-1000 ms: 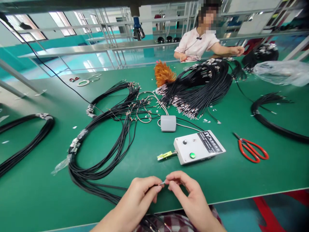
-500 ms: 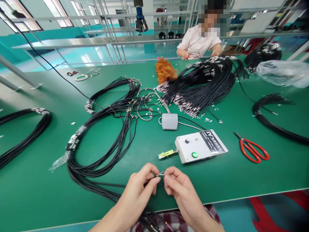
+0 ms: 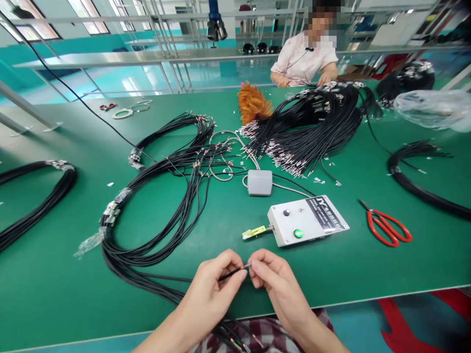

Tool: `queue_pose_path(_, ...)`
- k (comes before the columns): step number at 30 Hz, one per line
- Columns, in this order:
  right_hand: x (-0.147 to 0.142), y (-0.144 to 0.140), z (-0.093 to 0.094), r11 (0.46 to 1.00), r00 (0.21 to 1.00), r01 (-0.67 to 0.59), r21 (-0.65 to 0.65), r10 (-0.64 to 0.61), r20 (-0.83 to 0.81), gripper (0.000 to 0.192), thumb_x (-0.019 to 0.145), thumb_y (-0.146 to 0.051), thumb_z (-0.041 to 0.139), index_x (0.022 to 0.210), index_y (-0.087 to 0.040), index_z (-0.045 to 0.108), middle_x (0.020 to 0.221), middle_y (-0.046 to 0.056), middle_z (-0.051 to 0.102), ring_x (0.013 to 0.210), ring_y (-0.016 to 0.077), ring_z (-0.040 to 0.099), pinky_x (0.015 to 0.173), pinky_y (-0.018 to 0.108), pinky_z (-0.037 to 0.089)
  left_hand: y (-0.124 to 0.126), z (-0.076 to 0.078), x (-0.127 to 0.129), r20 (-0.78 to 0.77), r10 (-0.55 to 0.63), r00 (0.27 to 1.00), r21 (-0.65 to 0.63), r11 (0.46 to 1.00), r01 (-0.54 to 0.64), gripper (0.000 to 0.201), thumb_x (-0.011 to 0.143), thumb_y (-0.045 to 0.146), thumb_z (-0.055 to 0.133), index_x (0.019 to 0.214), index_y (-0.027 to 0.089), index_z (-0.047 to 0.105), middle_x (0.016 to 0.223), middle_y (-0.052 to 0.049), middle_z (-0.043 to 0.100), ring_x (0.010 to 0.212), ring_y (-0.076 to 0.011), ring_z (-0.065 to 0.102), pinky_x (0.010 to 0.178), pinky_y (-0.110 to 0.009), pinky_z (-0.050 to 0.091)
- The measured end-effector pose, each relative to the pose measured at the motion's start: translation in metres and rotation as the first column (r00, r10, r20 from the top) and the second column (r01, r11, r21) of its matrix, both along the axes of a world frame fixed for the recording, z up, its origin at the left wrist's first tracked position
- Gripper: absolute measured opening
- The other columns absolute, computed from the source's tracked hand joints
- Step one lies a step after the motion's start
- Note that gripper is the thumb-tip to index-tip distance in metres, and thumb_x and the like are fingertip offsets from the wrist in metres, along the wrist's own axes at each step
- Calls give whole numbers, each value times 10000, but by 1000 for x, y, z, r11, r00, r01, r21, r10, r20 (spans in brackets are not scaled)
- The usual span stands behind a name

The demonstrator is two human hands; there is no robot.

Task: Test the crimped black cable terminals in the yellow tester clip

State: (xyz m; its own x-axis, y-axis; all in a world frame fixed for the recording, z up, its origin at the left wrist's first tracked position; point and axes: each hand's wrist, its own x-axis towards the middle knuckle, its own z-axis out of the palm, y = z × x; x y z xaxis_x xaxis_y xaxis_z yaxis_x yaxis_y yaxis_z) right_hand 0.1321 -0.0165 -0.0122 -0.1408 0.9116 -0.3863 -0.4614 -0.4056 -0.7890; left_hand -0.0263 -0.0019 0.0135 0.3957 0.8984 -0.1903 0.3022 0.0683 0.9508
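Pinching one black wire (image 3: pixel 230 272) by its tip, the left hand (image 3: pixel 215 289) and right hand (image 3: pixel 274 284) meet at the near table (image 3: pixel 55 294) edge. Just beyond sit one white box (image 3: pixel 307 219), one grey box (image 3: pixel 259 182), and one pair of red scissors (image 3: pixel 386 228) to the right.

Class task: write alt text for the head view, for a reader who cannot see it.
Two hands, left and right, pinch a thin black wire between them over a green table. Behind lie wire bundles, a white box and red scissors.

Green worktable (image 3: pixel 368 274), teal floor (image 3: pixel 221 73), metal racks (image 3: pixel 169 34), bright windows (image 3: pixel 88 10)
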Motion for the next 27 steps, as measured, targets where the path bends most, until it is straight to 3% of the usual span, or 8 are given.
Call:
queue_pose_path(3,1,0,2,1000,1000,-7,-3,7,-28,340,712,-463,795,727,-160,641,610,-38,558,558,64,451,572,212,341,1,2,-2,6,17,1000,24,1000,-17,182,930,302,519,817,186,602,690,19,563,636,-132,497,586,-221,402)
queue_pose_path(8,-2,1,6,985,960,-19,-171,-30,-278,314,709,-394,806,807,-172,608,640,-44,572,534,48,460,534,180,319,-1,4,1,12,58,998,74,996,-59,171,908,261,561,776,185,638,689,11,636,635,-128,557,598,-204,437)
queue_pose_path(12,-8,-1,9,975,932,-31,-219,-52,-360,321,679,-327,834,799,-171,580,604,-61,543,499,32,429,506,165,281,-3,4,3,40,92,995,65,993,-94,160,889,255,583,759,182,641,692,3,672,642,-137,602,613,-206,471)
queue_pose_path(19,-11,-11,1,980,935,-22,-200,-51,-351,322,696,-351,832,806,-166,594,620,-62,527,500,32,408,506,178,273,-2,4,6,100,225,969,-31,974,-223,135,838,253,623,729,175,642,684,-7,689,654,-156,637,612,-220,498)
queue_pose_path(27,-14,-8,1,987,938,2,-161,-58,-342,288,719,-377,813,786,-158,638,637,-45,552,508,38,427,517,189,289,-3,5,6,127,239,963,-73,970,-231,146,819,269,643,716,167,631,673,-13,674,648,-157,624,614,-230,492)
